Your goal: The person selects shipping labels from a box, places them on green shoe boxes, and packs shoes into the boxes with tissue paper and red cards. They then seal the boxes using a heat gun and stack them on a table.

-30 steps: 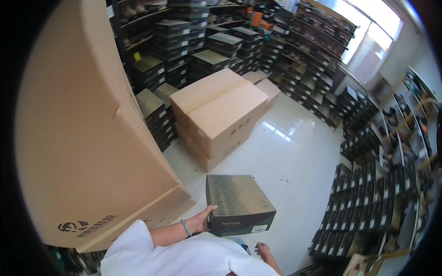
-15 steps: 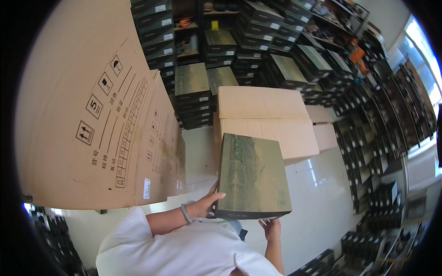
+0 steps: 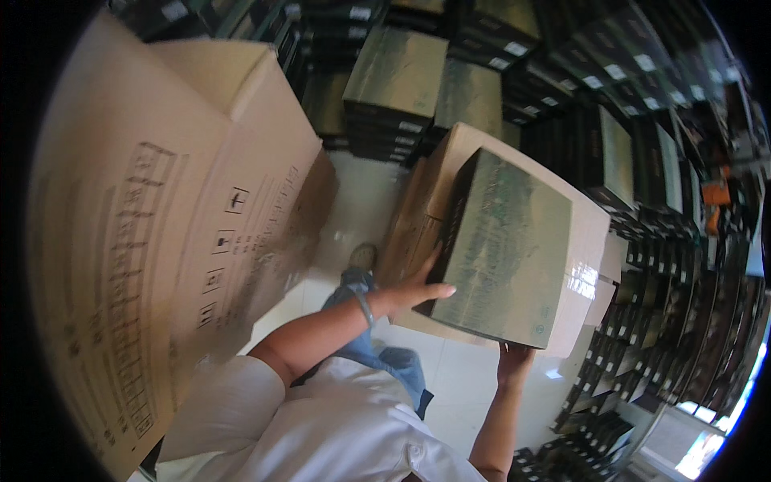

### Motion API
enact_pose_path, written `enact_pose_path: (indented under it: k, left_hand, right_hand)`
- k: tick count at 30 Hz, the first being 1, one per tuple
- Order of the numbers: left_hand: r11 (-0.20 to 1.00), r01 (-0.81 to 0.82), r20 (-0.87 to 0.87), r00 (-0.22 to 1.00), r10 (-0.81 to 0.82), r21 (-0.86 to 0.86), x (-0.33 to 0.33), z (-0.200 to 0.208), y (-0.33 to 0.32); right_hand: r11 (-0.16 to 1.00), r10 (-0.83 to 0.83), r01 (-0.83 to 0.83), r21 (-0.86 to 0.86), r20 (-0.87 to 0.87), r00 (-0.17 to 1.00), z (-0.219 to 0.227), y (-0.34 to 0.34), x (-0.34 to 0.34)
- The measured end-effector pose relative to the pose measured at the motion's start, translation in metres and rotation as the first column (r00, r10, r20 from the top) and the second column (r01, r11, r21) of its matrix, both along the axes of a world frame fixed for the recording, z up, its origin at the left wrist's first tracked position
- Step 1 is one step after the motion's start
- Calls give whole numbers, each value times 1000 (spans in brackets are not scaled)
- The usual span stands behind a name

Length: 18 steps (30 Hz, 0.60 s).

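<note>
A dark green shoe box (image 3: 510,249) with a darker side wall is between my hands, in front of my body. My left hand (image 3: 418,287) grips its left side, the thumb lying over the top edge and the other fingers along the dark side. At the near edge, my right hand (image 3: 515,365) holds it from below, and its fingers are partly hidden under the box. Beneath the shoe box is a brown carton (image 3: 590,221); I cannot tell whether the two touch.
A tall brown carton (image 3: 265,193) with raised flaps stands close on my left. Stacks of dark green shoe boxes (image 3: 397,76) rise beyond. Shelves of boxes (image 3: 642,313) line the right side. Pale tiled floor (image 3: 353,193) shows between the cartons, with my shoe (image 3: 363,257) on it.
My view has turned and come closer to the cartons. The shoe box has moved over the brown carton. My right hand, with fingers spread near the box before, now grips its near edge.
</note>
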State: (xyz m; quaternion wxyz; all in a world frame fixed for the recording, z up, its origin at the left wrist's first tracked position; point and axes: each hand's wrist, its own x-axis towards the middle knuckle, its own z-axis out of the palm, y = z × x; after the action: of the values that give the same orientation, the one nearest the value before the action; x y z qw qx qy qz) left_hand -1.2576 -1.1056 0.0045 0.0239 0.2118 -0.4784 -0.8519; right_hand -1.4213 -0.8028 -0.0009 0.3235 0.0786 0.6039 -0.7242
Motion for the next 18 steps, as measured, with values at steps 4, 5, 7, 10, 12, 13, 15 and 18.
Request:
enact_pose_path:
  k: [4, 5, 7, 10, 12, 13, 15, 18]
  left_hand:
    - [915, 48, 167, 986, 21, -400, -31, -37, -20]
    - [873, 40, 208, 976, 71, -485, -31, -39, -16]
    - [826, -33, 214, 959, 185, -563, -32, -38, -9]
    - [894, -68, 201, 964, 173, -444, -30, -44, -8]
    - [851, -86, 190, 958, 213, -519, -27, -49, -8]
    - [841, -137, 135, 961, 240, -523, -26, -53, -10]
    - [857, -126, 135, 966, 220, -499, -25, -54, -10]
    - [884, -124, 134, 970, 205, -451, -25, -58, -10]
  right_hand:
    - [979, 99, -79, 187, -99, 990, -50, -16, -32]
    - [962, 138, -110, 250, -98, 986, -57, -12, -35]
    - [963, 125, -115, 243, -24, 992, -65, -4, -50]
    - [946, -49, 62, 319, -50, 998, -54, -15, -95]
    - [902, -50, 102, 419, -134, 990, -20, -53, -123]
    - [989, -28, 24, 148, 28, 999, 6, -86, -119]
    - [904, 197, -138, 405, -109, 974, 13, -116, -111]
    - [385, 535, 38, 922, -257, 805, -10, -98, -106]
